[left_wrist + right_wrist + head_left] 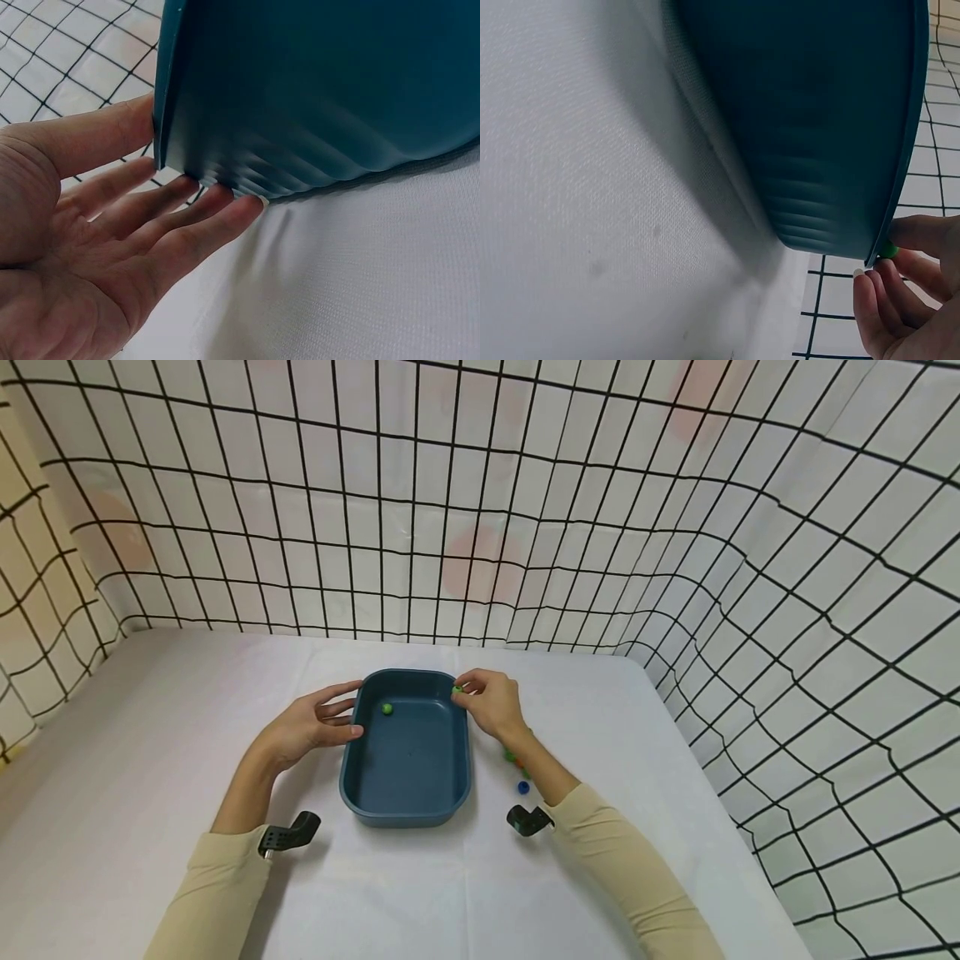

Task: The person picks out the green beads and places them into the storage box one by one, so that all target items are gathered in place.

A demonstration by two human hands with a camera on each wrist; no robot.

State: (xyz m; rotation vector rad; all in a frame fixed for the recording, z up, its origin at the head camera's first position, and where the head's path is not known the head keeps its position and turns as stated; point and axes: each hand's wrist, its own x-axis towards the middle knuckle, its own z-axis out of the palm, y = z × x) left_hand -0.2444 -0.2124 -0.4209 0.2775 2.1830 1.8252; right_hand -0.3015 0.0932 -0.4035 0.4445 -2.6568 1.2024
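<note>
A dark blue plastic tub [405, 818] stands on the white cloth. My left hand [307, 727] holds its left side. The thumb laps over the rim, and the fingers [225, 225] rest against the ribbed outer wall. At the tub's far right corner, my right hand [491, 700] pinches a small green bead [889, 249] between thumb and fingertips, right by the rim. Another green bead [387, 709] lies inside the tub, toward the far left. Beside the tub, partly hidden under my right forearm, are several small green and orange beads [511, 755] and a blue bead [523, 787].
White cloth covers the table [405, 893]. Black netting [420, 527] over white sheeting rises behind the table and along both sides. Black camera mounts [292, 832] sit on both wrists, over the beige sleeves.
</note>
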